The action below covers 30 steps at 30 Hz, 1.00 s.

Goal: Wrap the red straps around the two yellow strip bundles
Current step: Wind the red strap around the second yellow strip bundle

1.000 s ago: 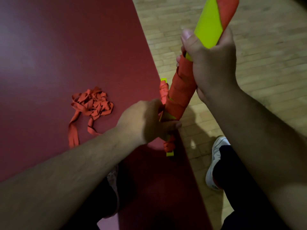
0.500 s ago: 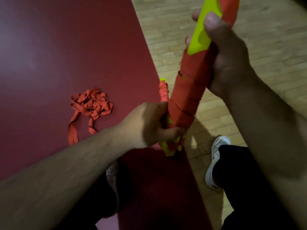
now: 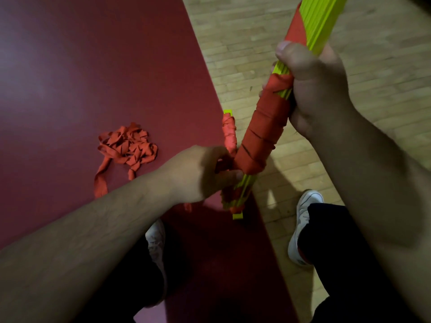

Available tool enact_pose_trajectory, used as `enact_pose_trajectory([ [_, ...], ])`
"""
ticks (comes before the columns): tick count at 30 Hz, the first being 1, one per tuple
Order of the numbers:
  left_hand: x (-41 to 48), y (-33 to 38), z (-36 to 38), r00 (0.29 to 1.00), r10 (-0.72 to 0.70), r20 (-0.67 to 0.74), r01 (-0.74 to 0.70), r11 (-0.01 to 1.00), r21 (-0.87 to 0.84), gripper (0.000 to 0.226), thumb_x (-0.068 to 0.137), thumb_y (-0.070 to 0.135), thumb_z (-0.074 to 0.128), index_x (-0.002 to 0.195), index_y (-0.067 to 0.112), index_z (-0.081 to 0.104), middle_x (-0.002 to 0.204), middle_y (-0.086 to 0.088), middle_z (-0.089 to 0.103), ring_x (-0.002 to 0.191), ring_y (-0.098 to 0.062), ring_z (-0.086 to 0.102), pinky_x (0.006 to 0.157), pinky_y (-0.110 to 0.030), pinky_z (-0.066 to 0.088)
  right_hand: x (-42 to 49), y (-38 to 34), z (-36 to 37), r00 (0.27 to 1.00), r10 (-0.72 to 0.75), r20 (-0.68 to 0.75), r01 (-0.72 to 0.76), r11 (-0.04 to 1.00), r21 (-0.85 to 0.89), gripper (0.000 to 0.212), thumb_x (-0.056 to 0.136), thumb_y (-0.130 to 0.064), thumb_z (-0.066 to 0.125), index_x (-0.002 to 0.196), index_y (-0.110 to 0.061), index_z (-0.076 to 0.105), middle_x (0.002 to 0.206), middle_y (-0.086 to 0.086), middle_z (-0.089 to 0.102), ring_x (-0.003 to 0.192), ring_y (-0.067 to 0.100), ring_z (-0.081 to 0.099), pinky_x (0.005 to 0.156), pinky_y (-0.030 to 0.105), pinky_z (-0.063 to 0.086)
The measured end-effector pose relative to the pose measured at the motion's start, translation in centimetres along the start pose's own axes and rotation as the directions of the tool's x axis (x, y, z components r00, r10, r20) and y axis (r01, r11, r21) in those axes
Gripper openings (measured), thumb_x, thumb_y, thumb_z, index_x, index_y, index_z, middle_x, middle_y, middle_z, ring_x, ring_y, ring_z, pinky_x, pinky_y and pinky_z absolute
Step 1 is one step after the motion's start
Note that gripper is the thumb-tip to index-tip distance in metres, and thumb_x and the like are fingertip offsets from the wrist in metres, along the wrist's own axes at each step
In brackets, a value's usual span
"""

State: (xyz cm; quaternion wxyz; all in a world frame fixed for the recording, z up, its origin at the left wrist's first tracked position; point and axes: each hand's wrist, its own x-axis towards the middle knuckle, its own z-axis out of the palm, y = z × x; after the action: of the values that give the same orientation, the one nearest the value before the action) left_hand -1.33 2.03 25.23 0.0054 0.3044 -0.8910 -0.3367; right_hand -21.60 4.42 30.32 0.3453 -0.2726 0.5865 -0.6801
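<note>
Yellow-green strip bundle (image 3: 319,22) wrapped in red strap (image 3: 261,134), loose red strap pile (image 3: 127,146) on dark maroon table (image 3: 93,66), pale wood-block floor (image 3: 291,31), white shoes (image 3: 303,227).

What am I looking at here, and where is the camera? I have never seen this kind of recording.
There is no machine: these are a person's two bare hands, filmed by one camera worn on the head, looking down. The left hand grips the lower end of a yellow strip bundle partly wound in red strap; the right hand grips it higher up. On the dark red table lie a loose heap of red strap and, at its edge, a second bundle, already wrapped. Beyond is a wooden floor.
</note>
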Motion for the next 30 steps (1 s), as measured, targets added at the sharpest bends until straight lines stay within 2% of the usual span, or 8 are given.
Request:
enact_pose_trajectory([
  [7, -0.2, 0.4, 0.4, 0.997, -0.035, -0.072, 0.037, 0.999, 0.027, 0.040, 0.080, 0.068, 0.060, 0.077, 0.031, 0.048, 0.063, 0.006, 0.059, 0.055, -0.007, 0.056, 0.048, -0.026, 0.034, -0.4, 0.2, 1.0, 0.967, -0.174, -0.184, 0.162, 0.984, -0.079, 0.035, 0.084, -0.032, 0.076, 0.104, -0.010, 0.059, 0.083, -0.005, 0.059, 0.069, 0.003, 0.061, 0.065, 0.021, 0.052],
  [10, 0.1, 0.0, 0.7, 0.989, -0.017, -0.149, 0.028, 0.997, 0.075, 0.041, 0.078, 0.066, 0.067, 0.079, 0.027, 0.055, 0.061, 0.005, 0.057, 0.053, -0.007, 0.052, 0.050, -0.029, 0.031, -0.8, 0.1, 1.4, 0.978, -0.164, -0.126, 0.156, 0.985, -0.067, 0.029, 0.089, -0.036, 0.070, 0.102, -0.012, 0.061, 0.080, -0.008, 0.062, 0.071, 0.004, 0.063, 0.067, 0.025, 0.053],
  [13, -0.1, 0.0, -0.2, 0.996, 0.070, -0.049, -0.077, 0.985, -0.156, 0.028, 0.083, 0.049, 0.075, 0.085, 0.022, 0.065, 0.062, 0.006, 0.059, 0.052, -0.004, 0.049, 0.051, -0.026, 0.036, -1.0, -0.7, 0.9, 0.986, -0.165, 0.006, 0.164, 0.982, 0.093, 0.015, 0.093, -0.025, 0.064, 0.097, -0.011, 0.060, 0.076, -0.003, 0.060, 0.073, 0.015, 0.061, 0.068, 0.034, 0.053],
  [16, -0.6, 0.6, -1.0, 0.984, 0.178, 0.026, -0.158, 0.925, -0.345, 0.017, 0.084, 0.037, 0.077, 0.088, 0.024, 0.068, 0.066, 0.001, 0.063, 0.058, -0.003, 0.052, 0.051, -0.027, 0.041, -0.5, -1.2, -0.1, 0.968, -0.077, 0.240, 0.023, 0.975, 0.220, 0.038, 0.089, -0.030, 0.069, 0.113, -0.004, 0.055, 0.088, 0.010, 0.059, 0.078, 0.025, 0.063, 0.074, 0.042, 0.055],
  [19, -0.8, 0.6, -1.4, 0.973, 0.205, 0.102, -0.142, 0.890, -0.432, 0.014, 0.081, 0.033, 0.078, 0.078, 0.036, 0.064, 0.061, 0.006, 0.059, 0.057, -0.001, 0.051, 0.051, -0.019, 0.039, -0.1, -1.1, -0.8, 0.761, -0.040, 0.648, -0.271, 0.887, 0.374, 0.078, 0.070, -0.038, 0.084, 0.132, -0.009, 0.046, 0.110, 0.018, 0.059, 0.098, 0.032, 0.062, 0.093, 0.049, 0.047],
  [22, -0.8, 0.1, -1.8, 0.954, 0.191, 0.229, -0.076, 0.897, -0.435, 0.012, 0.079, 0.036, 0.076, 0.087, 0.033, 0.068, 0.071, 0.010, 0.069, 0.062, -0.003, 0.061, 0.057, -0.018, 0.046, -0.2, -0.7, -1.3, 0.586, -0.056, 0.809, -0.426, 0.827, 0.366, 0.074, 0.073, -0.036, 0.083, 0.133, -0.012, 0.047, 0.118, 0.021, 0.060, 0.108, 0.038, 0.060, 0.100, 0.053, 0.042],
  [25, -0.5, -0.3, -1.7, 0.949, 0.174, 0.262, -0.067, 0.927, -0.370, 0.028, 0.080, 0.048, 0.073, 0.100, 0.030, 0.069, 0.086, -0.001, 0.074, 0.077, -0.022, 0.070, 0.067, -0.034, 0.056, -0.3, -0.4, -1.4, 0.662, -0.005, 0.749, -0.360, 0.875, 0.324, 0.048, 0.071, -0.030, 0.082, 0.105, -0.013, 0.054, 0.086, 0.008, 0.063, 0.079, 0.025, 0.063, 0.087, 0.048, 0.052],
  [30, 0.1, -0.9, -1.1, 0.990, 0.069, 0.125, -0.048, 0.985, -0.168, 0.021, 0.081, 0.061, 0.063, 0.086, 0.041, 0.058, 0.071, 0.011, 0.064, 0.063, -0.003, 0.056, 0.059, -0.021, 0.042, -0.4, -0.7, -0.3, 0.883, 0.111, 0.456, -0.250, 0.934, 0.256, 0.009, 0.087, -0.021, 0.057, 0.088, -0.015, 0.050, 0.073, 0.006, 0.058, 0.064, 0.024, 0.058, 0.074, 0.043, 0.052],
])
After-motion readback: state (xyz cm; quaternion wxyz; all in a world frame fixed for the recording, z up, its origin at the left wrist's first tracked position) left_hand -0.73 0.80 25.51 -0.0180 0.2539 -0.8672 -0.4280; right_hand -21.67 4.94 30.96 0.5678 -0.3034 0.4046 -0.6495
